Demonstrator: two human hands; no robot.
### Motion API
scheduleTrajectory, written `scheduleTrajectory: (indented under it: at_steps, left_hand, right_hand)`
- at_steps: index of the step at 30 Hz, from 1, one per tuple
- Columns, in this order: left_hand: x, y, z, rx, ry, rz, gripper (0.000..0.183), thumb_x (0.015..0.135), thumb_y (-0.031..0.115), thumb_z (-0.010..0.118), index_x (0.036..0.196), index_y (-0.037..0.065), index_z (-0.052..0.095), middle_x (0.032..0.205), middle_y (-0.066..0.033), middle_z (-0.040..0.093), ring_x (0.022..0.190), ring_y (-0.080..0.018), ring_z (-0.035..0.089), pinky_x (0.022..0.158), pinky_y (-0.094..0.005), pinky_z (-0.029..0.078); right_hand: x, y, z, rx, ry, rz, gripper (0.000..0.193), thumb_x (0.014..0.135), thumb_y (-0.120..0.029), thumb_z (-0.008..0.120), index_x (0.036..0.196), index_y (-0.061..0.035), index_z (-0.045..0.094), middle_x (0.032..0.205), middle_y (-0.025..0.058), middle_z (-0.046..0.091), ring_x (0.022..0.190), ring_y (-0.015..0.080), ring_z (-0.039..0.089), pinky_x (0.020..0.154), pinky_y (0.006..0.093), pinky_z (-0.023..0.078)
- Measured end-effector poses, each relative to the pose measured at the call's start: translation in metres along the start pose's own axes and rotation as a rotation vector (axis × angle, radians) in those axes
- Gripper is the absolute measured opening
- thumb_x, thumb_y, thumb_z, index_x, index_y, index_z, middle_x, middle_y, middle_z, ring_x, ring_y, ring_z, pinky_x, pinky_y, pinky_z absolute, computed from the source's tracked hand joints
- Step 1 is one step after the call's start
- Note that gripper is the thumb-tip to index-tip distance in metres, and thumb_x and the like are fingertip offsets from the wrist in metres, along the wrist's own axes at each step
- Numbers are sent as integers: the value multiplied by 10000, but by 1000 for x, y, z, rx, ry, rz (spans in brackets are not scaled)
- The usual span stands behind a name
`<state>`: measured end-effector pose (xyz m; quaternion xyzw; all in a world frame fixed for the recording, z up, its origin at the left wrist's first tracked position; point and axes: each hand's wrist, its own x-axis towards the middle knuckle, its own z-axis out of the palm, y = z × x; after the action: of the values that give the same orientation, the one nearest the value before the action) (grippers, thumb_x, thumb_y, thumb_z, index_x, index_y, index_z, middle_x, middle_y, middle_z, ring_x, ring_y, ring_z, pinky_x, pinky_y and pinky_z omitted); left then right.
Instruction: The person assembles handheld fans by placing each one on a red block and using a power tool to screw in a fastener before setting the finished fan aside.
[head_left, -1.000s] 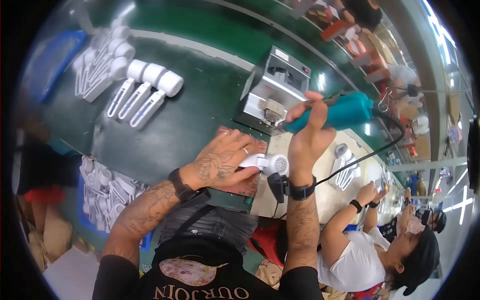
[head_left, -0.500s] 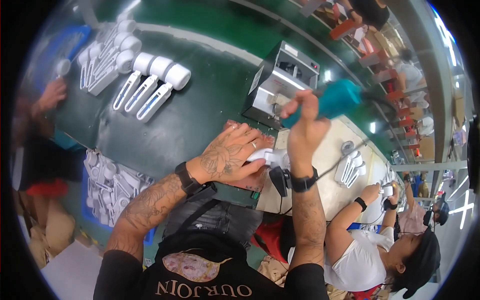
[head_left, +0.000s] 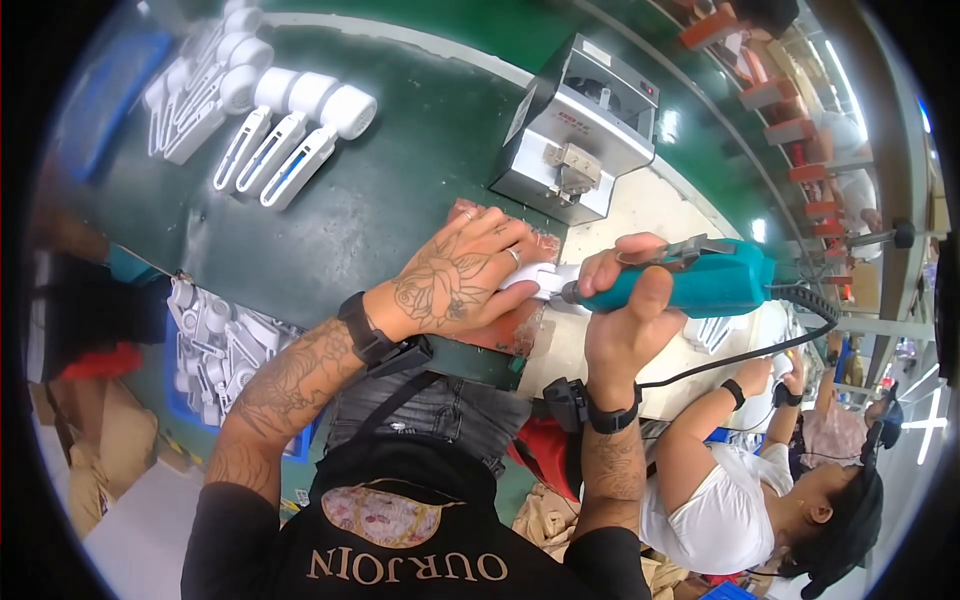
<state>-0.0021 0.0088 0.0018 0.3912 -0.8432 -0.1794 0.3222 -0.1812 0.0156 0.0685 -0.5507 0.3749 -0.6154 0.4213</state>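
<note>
My left hand (head_left: 455,272) presses a white handheld device (head_left: 538,281) down against a reddish pad (head_left: 518,335) on the table, its fingers wrapped over the device and hiding much of it. In my right hand (head_left: 625,345) lies a teal electric screwdriver (head_left: 718,280), held level with the fingers around its front end. The screwdriver's tip points left and meets the white device close to my left thumb; whether a screw sits there cannot be seen. A black coiled cable (head_left: 815,300) trails from the tool's rear.
A silver and black box-shaped machine (head_left: 585,125) stands beyond my hands. Finished-looking white devices (head_left: 305,150) lie in rows at the far left. Below them is a blue bin (head_left: 180,420) of loose white parts (head_left: 225,350). A co-worker (head_left: 715,505) sits close on my right.
My right hand has brought the screwdriver down and toward me, from raised near the machine to the white device. My left hand stays on the device. The view has shifted slightly.
</note>
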Motion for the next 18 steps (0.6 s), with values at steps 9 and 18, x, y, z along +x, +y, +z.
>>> scheduleTrajectory:
  at_steps: [9, 18]
  left_hand:
    - [5, 6, -9, -28, 18, 9, 426, 881, 225, 675, 1278, 77, 624, 1182, -108, 596, 1085, -334, 549, 948, -453, 428]
    - [12, 19, -15, 83, 26, 158, 389, 861, 170, 686, 1236, 74, 644, 1151, -103, 615, 1067, -316, 575, 923, -417, 460]
  right_hand:
    - [-14, 31, -3, 105, 15, 60, 267, 981, -228, 670, 968, 19, 570, 732, 83, 578, 645, 175, 570, 606, 310, 467]
    - [-14, -2, -5, 137, 69, 162, 336, 982, -281, 677, 1035, 31, 564, 767, 78, 577, 684, 174, 572, 644, 316, 479]
